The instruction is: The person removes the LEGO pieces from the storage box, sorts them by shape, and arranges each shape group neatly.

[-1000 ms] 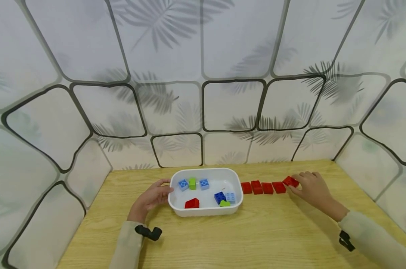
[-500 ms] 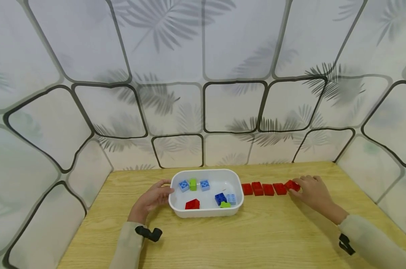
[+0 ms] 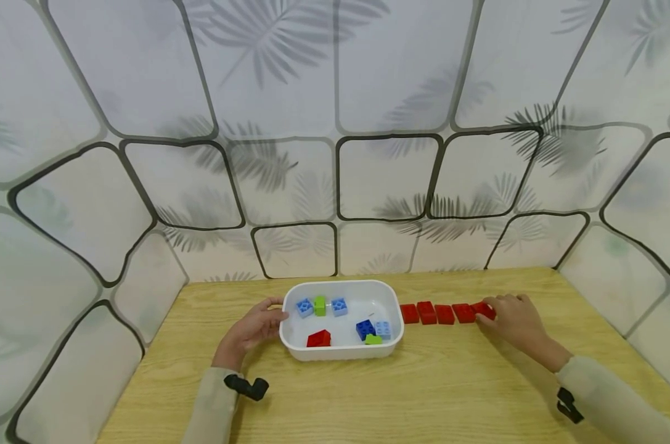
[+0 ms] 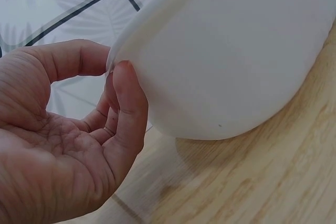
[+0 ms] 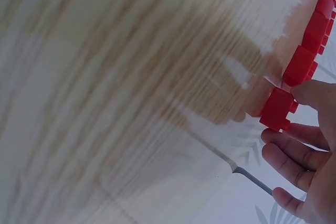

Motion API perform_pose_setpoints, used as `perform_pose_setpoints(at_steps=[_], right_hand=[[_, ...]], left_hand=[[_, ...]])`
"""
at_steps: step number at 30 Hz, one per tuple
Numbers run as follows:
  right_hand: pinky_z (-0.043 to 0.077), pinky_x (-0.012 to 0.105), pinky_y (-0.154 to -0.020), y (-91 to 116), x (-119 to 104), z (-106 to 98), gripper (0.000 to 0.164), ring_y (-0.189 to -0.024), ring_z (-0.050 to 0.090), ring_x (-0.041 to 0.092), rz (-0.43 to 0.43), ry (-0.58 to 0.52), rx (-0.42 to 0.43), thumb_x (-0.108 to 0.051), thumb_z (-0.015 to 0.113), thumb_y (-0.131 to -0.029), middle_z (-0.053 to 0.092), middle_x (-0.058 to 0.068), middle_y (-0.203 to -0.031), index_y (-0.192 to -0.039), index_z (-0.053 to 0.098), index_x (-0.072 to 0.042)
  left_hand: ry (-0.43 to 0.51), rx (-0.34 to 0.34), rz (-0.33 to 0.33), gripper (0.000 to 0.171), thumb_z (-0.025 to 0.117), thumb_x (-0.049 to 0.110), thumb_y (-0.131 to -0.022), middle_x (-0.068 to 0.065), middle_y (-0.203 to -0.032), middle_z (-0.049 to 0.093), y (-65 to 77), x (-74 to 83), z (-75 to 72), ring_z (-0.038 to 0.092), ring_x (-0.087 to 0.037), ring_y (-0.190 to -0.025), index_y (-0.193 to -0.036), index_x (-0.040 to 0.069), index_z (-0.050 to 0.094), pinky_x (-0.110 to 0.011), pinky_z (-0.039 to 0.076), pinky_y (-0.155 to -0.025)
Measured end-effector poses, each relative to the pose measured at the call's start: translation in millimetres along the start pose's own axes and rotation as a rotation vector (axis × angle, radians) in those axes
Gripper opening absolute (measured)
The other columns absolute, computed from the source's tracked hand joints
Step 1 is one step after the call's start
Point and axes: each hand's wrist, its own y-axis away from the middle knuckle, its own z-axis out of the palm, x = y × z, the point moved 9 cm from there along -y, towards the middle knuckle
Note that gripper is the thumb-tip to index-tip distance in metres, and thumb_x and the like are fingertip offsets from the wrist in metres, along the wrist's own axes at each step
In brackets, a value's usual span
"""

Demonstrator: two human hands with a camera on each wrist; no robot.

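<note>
At the left end of a white plastic tray (image 3: pixel 343 353), my left hand (image 3: pixel 257 327) pinches the rim; the left wrist view shows the fingertips bent against the tray's outer wall (image 4: pixel 226 66). My right hand (image 3: pixel 516 322) pinches a red toy building brick (image 3: pixel 483 310) between thumb and fingers. This brick sits at the right end of a row of red bricks (image 3: pixel 444 314) running out from the tray's right side. From the right wrist, the held brick (image 5: pixel 276 109) stands with its studs facing the fingers, close beside its neighbour (image 5: pixel 300 65).
Inside the tray lie a red brick (image 3: pixel 319 339), a dark blue brick (image 3: pixel 365 330), several light blue bricks (image 3: pixel 339 306) and green bricks (image 3: pixel 320 306). The wooden table (image 3: pixel 368 401) ends at a patterned curtain (image 3: pixel 379 246) behind and at both sides.
My right hand has lowered the red brick from a tilted position down to the row's right end, level with the others. The left hand stays at the tray.
</note>
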Motion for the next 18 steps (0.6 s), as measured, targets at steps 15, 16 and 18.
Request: perform_pose_setpoints(at_steps=[15, 16, 18], right_hand=[[0.046, 0.047, -0.065, 3.3, 1.6, 1.5, 0.029, -0.049, 0.040, 0.010, 0.046, 0.005, -0.028, -0.031, 0.081, -0.085, 0.043, -0.007, -0.050, -0.081, 0.069, -0.005], [0.045, 0.046, -0.064, 3.6, 1.5, 1.8, 0.028, -0.049, 0.039, 0.010, 0.047, 0.008, -0.027, -0.031, 0.081, -0.085, 0.042, -0.007, -0.050, -0.081, 0.069, -0.006], [0.044, 0.044, -0.063, 4.0, 1.4, 2.3, 0.028, -0.049, 0.038, 0.011, 0.052, 0.009, -0.027, -0.031, 0.081, -0.085, 0.042, -0.006, -0.049, -0.080, 0.068, -0.006]], left_hand=[[-0.001, 0.001, -0.002, 0.047, 0.057, 0.010, -0.101, -0.002, -0.107, 0.071, 0.3, 1.2, 1.4, 0.068, -0.010, -0.090, -0.142, -0.002, 0.036, -0.026, 0.059, -0.077], [0.002, 0.002, -0.003, 0.047, 0.057, 0.009, -0.101, -0.002, -0.106, 0.071, 0.4, 0.9, 1.4, 0.068, -0.010, -0.091, -0.141, -0.002, 0.036, -0.026, 0.059, -0.077], [0.009, 0.001, -0.003, 0.046, 0.057, 0.009, -0.101, -0.002, -0.106, 0.071, 0.5, 0.5, 1.9, 0.068, -0.011, -0.091, -0.141, -0.001, 0.037, -0.026, 0.059, -0.077]])
